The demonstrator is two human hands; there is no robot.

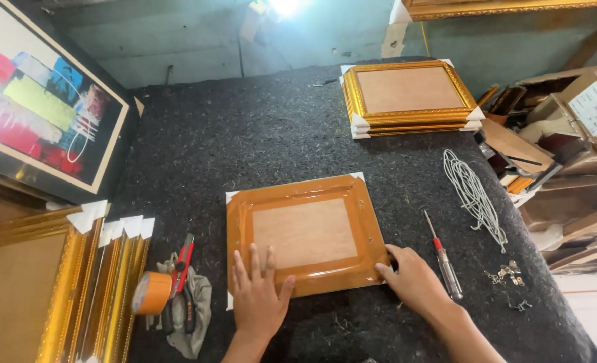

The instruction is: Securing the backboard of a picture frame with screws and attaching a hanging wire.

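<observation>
A picture frame (305, 232) lies face down on the dark felt table (244, 141), its wooden back sealed with glossy brown tape and white protectors on its corners. My left hand (256, 296) presses flat on the frame's near edge, fingers spread. My right hand (414, 277) rests at the frame's near right corner, fingertips touching the taped edge. Neither hand holds anything.
A red-handled screwdriver (444, 259) lies right of my right hand, with a bundle of white cord (475, 196) and small metal hangers (507, 274) beyond. Stacked gold frames (409, 97) sit far back. Left: orange tape roll (152, 293), red cutter (184, 259), standing gold frames (103, 289), abstract painting (39, 111).
</observation>
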